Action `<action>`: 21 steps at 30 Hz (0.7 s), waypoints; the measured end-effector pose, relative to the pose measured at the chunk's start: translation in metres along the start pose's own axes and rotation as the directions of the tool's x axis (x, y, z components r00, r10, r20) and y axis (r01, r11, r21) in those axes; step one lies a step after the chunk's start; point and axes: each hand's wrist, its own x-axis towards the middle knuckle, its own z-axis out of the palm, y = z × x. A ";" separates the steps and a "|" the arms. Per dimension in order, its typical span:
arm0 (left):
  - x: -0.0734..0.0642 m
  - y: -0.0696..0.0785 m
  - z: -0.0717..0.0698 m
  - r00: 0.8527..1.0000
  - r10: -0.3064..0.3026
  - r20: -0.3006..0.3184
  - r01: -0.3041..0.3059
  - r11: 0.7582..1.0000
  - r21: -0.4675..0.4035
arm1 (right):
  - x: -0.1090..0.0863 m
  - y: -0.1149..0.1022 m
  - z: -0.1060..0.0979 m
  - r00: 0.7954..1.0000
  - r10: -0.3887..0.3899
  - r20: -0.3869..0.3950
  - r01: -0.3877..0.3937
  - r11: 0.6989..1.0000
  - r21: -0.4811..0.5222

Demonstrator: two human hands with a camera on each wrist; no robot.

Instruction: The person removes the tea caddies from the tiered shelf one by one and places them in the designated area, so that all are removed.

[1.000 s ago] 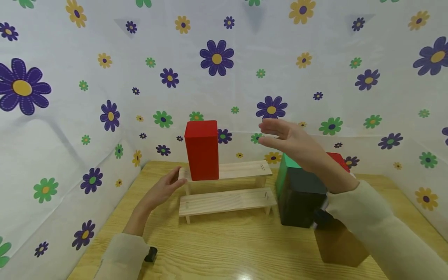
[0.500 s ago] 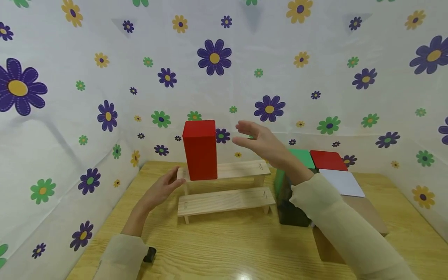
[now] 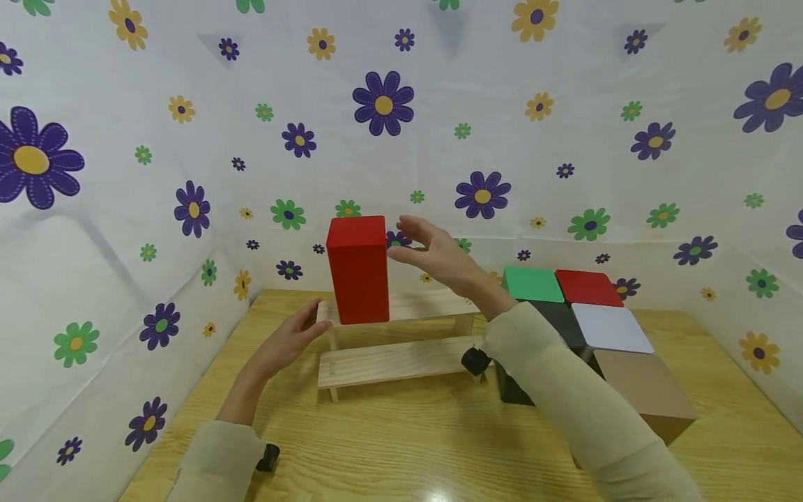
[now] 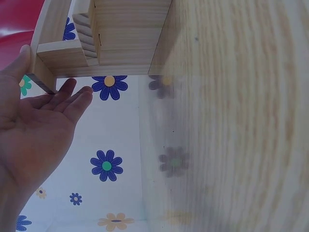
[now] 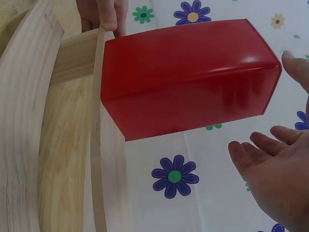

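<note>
A tall red box (image 3: 357, 279) stands upright on the upper step of a two-tier wooden stand (image 3: 401, 361), towards its left end. My left hand (image 3: 290, 341) holds the left end of that upper step. In the left wrist view, the thumb of the left hand (image 4: 38, 130) lies on one side of the board and the fingers on the other. Just right of the red box's upper part is my right hand (image 3: 439, 254), thumb and fingers spread apart. The right wrist view shows the right hand (image 5: 280, 169) holding nothing, close to the box's top end.
Several boxes stand together on the right of the wooden table (image 3: 376, 446): a green one (image 3: 533, 284), a red one (image 3: 588, 287), a black one (image 3: 552, 321), a white-topped one (image 3: 611, 328) and a brown one (image 3: 646, 383). A flowered cloth (image 3: 564, 70) encloses the back and sides.
My right hand has moved left from above the grouped boxes to beside the red box on the stand. The left hand keeps its place at the step's end.
</note>
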 end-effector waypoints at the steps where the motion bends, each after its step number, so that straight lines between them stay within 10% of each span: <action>1: 0.000 0.000 0.000 1.000 -0.003 0.000 0.003 1.000 -0.004 | 0.002 0.001 0.002 1.000 -0.005 0.004 0.005 1.000 0.006; 21: 0.001 -0.001 0.000 1.000 -0.004 -0.014 0.004 1.000 -0.013 | 0.022 0.004 0.024 0.995 -0.101 0.016 0.100 0.993 0.067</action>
